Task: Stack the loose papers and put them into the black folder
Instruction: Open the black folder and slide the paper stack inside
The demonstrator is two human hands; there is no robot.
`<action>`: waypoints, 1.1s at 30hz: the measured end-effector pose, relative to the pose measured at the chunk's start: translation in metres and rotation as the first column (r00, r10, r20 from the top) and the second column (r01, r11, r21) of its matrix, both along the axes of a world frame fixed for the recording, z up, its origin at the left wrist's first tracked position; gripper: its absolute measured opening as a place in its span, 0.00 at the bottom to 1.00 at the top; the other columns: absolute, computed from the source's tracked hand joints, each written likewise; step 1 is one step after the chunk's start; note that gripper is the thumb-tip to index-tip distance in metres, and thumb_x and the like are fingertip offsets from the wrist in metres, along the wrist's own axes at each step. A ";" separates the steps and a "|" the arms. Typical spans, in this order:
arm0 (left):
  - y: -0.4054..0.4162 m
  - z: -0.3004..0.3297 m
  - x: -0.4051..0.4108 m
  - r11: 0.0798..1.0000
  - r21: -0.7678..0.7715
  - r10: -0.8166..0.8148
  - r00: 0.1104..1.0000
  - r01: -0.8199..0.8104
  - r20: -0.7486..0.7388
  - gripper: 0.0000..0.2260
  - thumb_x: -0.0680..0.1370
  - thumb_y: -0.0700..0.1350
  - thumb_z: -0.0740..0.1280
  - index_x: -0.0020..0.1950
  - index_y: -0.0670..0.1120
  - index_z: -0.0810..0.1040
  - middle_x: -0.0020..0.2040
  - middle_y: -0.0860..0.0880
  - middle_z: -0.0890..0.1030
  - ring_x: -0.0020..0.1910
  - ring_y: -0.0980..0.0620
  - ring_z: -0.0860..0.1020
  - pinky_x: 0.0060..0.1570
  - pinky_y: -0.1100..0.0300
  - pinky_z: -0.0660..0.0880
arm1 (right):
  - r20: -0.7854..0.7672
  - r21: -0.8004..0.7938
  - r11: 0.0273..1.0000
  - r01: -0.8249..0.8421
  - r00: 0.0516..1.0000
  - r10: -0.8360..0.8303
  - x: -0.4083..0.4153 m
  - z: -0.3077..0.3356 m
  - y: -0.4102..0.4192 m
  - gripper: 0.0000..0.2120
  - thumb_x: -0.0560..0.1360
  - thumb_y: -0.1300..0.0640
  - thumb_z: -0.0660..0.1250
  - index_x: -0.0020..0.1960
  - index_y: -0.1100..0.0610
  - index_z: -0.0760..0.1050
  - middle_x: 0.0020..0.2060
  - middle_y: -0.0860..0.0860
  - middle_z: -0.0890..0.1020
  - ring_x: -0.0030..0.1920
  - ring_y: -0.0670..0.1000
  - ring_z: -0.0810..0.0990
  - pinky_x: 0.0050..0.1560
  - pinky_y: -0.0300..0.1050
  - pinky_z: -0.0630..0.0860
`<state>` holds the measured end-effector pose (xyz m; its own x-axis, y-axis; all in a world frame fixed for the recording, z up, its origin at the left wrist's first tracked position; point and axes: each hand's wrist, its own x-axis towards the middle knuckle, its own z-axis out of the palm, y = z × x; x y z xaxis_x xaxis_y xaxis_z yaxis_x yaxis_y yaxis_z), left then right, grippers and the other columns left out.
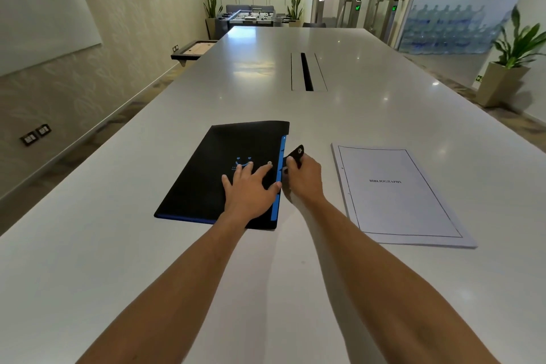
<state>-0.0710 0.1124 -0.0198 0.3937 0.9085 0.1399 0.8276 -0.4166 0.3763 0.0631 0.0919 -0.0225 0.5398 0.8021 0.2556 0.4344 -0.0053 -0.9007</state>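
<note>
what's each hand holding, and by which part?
Right hand pinches the black folder's snap strap, unfastened at its right edge. Left hand only presses flat on the cover. The papers lie untouched.

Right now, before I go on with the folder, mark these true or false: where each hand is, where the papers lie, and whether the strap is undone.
1. The left hand rests flat on the black folder. True.
2. The papers are already inside the folder. False: they lie in a stack on the table, to the right of the folder and apart from it.
3. The right hand holds the folder's snap strap. True: the strap is pulled off, its snap showing.
4. The top sheet is blank. False: it reads BIBLIOGRAPHY inside a ruled border.
5. The folder stands open. False: its cover lies shut under the left hand.
</note>
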 end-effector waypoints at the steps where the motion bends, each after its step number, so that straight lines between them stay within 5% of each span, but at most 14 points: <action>1: -0.001 0.003 0.001 1.000 -0.005 -0.003 1.000 0.003 0.027 0.27 0.76 0.64 0.58 0.74 0.60 0.61 0.76 0.45 0.61 0.76 0.42 0.53 0.70 0.34 0.46 | -0.107 0.037 0.999 0.000 0.994 0.004 0.000 0.001 -0.001 0.08 0.81 0.57 0.59 0.44 0.54 0.74 0.38 0.52 0.81 0.37 0.47 0.81 0.37 0.35 0.75; 7: -0.009 0.024 0.018 0.998 -0.052 -0.025 0.996 0.029 0.086 0.27 0.75 0.59 0.64 0.72 0.60 0.61 0.77 0.46 0.59 0.76 0.42 0.52 0.68 0.32 0.49 | -0.454 0.075 0.997 -0.007 0.890 0.040 0.010 0.000 -0.010 0.10 0.82 0.56 0.57 0.56 0.62 0.72 0.50 0.62 0.80 0.51 0.60 0.82 0.55 0.56 0.80; 10: -0.017 0.035 0.024 0.995 -0.004 -0.099 0.993 0.100 0.060 0.23 0.74 0.52 0.65 0.69 0.54 0.66 0.72 0.45 0.65 0.73 0.41 0.60 0.66 0.31 0.60 | -0.457 0.108 0.993 -0.043 0.885 0.088 0.010 0.000 -0.017 0.09 0.82 0.59 0.57 0.54 0.64 0.72 0.46 0.60 0.80 0.45 0.56 0.82 0.47 0.46 0.82; 13: -0.029 0.050 0.034 0.984 0.127 -0.115 0.990 0.125 -0.082 0.15 0.76 0.47 0.63 0.62 0.47 0.69 0.62 0.45 0.72 0.64 0.40 0.70 0.58 0.39 0.72 | -0.300 0.070 0.996 -0.057 0.951 0.076 0.013 0.003 -0.018 0.08 0.80 0.62 0.57 0.47 0.62 0.73 0.37 0.54 0.79 0.35 0.45 0.78 0.33 0.31 0.74; 16: -0.031 0.070 0.042 0.971 0.233 0.019 0.963 0.046 -0.269 0.16 0.78 0.44 0.63 0.64 0.42 0.70 0.61 0.41 0.74 0.62 0.37 0.71 0.54 0.42 0.74 | -0.239 0.075 0.995 -0.066 0.967 0.082 0.015 0.004 -0.018 0.09 0.78 0.64 0.57 0.40 0.60 0.72 0.34 0.51 0.79 0.31 0.39 0.78 0.30 0.30 0.72; 21: -0.018 0.103 0.034 0.947 0.320 0.110 0.951 -0.011 -0.291 0.09 0.77 0.41 0.63 0.55 0.40 0.77 0.53 0.41 0.78 0.50 0.42 0.78 0.41 0.53 0.69 | -0.440 0.106 0.992 -0.074 0.891 0.114 0.014 0.006 -0.016 0.11 0.81 0.62 0.53 0.54 0.67 0.70 0.47 0.67 0.82 0.46 0.68 0.83 0.47 0.62 0.82; 23: -0.017 0.110 0.030 0.957 0.286 0.126 0.958 -0.048 -0.260 0.14 0.77 0.46 0.63 0.59 0.40 0.75 0.58 0.41 0.76 0.53 0.42 0.77 0.45 0.52 0.70 | -0.460 0.114 0.991 -0.076 0.880 0.120 0.012 0.008 -0.017 0.11 0.80 0.61 0.53 0.53 0.67 0.70 0.47 0.68 0.81 0.46 0.70 0.82 0.47 0.65 0.81; 26: -0.016 0.112 0.026 0.967 0.241 0.156 0.929 -0.075 -0.335 0.37 0.71 0.64 0.67 0.69 0.38 0.66 0.63 0.40 0.71 0.57 0.41 0.76 0.51 0.50 0.74 | -0.459 0.114 0.992 -0.057 0.882 0.103 0.011 0.009 -0.018 0.09 0.80 0.61 0.54 0.51 0.64 0.71 0.46 0.63 0.83 0.44 0.63 0.84 0.45 0.61 0.82; 30: -0.020 0.115 0.025 0.967 0.248 0.167 0.868 -0.053 -0.468 0.47 0.63 0.71 0.69 0.69 0.38 0.62 0.62 0.40 0.68 0.55 0.41 0.76 0.50 0.46 0.77 | -0.412 0.112 0.994 -0.007 0.910 0.053 0.013 0.009 -0.020 0.10 0.80 0.61 0.55 0.52 0.67 0.71 0.38 0.55 0.82 0.35 0.47 0.85 0.33 0.38 0.80; 33: -0.023 0.116 0.026 0.976 0.210 0.152 0.857 -0.053 -0.492 0.48 0.63 0.69 0.71 0.69 0.38 0.61 0.64 0.40 0.67 0.56 0.40 0.75 0.51 0.44 0.77 | -0.419 0.103 0.995 -0.011 0.906 0.053 0.013 0.009 -0.020 0.09 0.81 0.61 0.55 0.52 0.64 0.72 0.45 0.60 0.82 0.44 0.56 0.84 0.44 0.49 0.83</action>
<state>-0.0451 0.0898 0.0961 0.3608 0.9255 0.1150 0.9243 -0.3385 -0.1763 0.0761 0.0723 -0.0134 0.5884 0.8039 0.0867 0.0129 0.0979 -0.9951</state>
